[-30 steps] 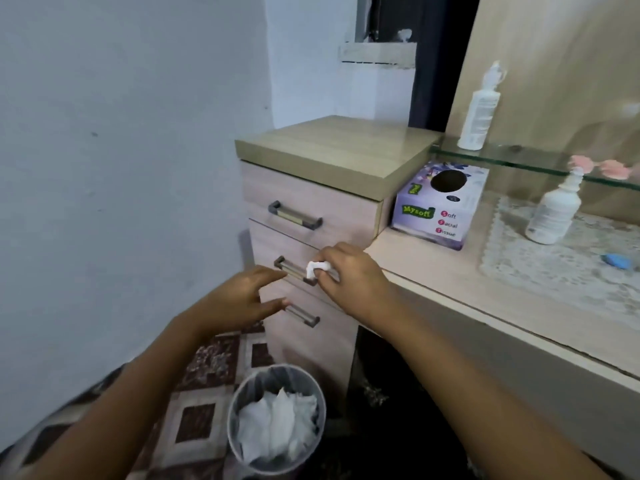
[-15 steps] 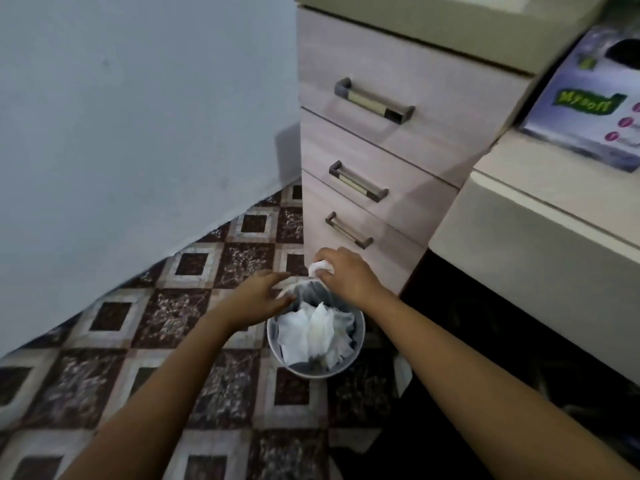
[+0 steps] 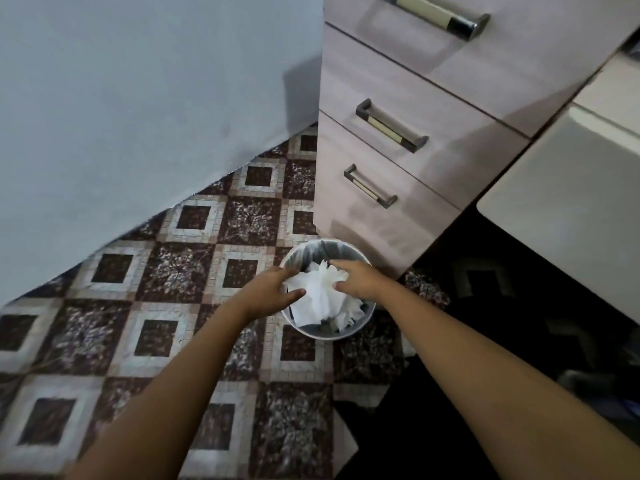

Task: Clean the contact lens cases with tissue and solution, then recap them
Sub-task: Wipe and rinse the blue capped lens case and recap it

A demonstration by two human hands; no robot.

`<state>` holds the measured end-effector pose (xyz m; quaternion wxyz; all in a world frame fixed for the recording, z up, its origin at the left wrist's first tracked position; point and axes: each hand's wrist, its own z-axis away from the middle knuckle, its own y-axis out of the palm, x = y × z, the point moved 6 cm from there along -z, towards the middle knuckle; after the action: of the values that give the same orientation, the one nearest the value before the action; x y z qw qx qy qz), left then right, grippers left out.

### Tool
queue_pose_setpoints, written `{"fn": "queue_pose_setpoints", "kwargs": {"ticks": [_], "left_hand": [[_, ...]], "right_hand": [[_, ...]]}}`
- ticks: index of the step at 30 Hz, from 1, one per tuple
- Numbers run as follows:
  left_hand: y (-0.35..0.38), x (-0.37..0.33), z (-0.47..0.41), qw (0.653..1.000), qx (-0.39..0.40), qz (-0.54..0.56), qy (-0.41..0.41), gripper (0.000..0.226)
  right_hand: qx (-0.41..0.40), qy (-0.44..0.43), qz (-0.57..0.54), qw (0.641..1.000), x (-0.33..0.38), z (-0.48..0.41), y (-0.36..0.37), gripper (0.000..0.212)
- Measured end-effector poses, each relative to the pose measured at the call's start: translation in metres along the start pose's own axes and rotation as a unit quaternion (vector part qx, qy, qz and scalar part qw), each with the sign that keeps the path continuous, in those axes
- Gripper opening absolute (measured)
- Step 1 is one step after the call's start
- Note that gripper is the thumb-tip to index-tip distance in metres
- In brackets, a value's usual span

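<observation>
1. The left hand (image 3: 268, 294) hovers over the near-left rim of the waste bin (image 3: 330, 337). Its fingers (image 3: 289, 272) are loosely spread and fairly straight, and they pinch nothing.
2. The right hand (image 3: 358, 282) reaches in from the other side, forefinger and thumb parted and pointing toward the left fingertips. I cannot tell whether a small wad sits between them or whether they only brush the heap.
3. The crumpled tissues (image 3: 320, 299) fill the bin. They lie directly between the two sets of fingertips and just beneath them, touching or nearly touching both.
4. The heap has no clear long axis and the bin is round, so the angle of approach matters little. The right fingertips look slightly nearer the top of the heap.
5. No lens case or solution bottle is in view. They lie somewhere away from the fingers, not beside the bin.
6. Beyond the fingertips stands the drawer unit (image 3: 398, 220), just past the bin's far rim. Patterned floor tiles (image 3: 180, 265) spread out on the left-hand side.
7. My judgement is that this is the discarding step. The next move needs both hands to lift up and away from the bin, toward wherever the cases are.
</observation>
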<state>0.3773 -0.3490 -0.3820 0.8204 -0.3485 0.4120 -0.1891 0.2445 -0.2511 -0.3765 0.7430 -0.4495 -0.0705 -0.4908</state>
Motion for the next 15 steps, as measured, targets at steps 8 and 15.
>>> {"fn": "queue_pose_setpoints", "kwargs": {"ticks": [8,15], "left_hand": [[-0.034,-0.02,-0.001,0.999,-0.033,-0.035,0.018,0.057],[-0.102,-0.076,0.004,0.991,-0.103,-0.056,0.065,0.055]], "right_hand": [[-0.039,-0.05,0.049,0.997,0.016,0.021,-0.041,0.056],[-0.132,-0.144,0.127,0.973,0.066,0.053,-0.106,0.056]]}}
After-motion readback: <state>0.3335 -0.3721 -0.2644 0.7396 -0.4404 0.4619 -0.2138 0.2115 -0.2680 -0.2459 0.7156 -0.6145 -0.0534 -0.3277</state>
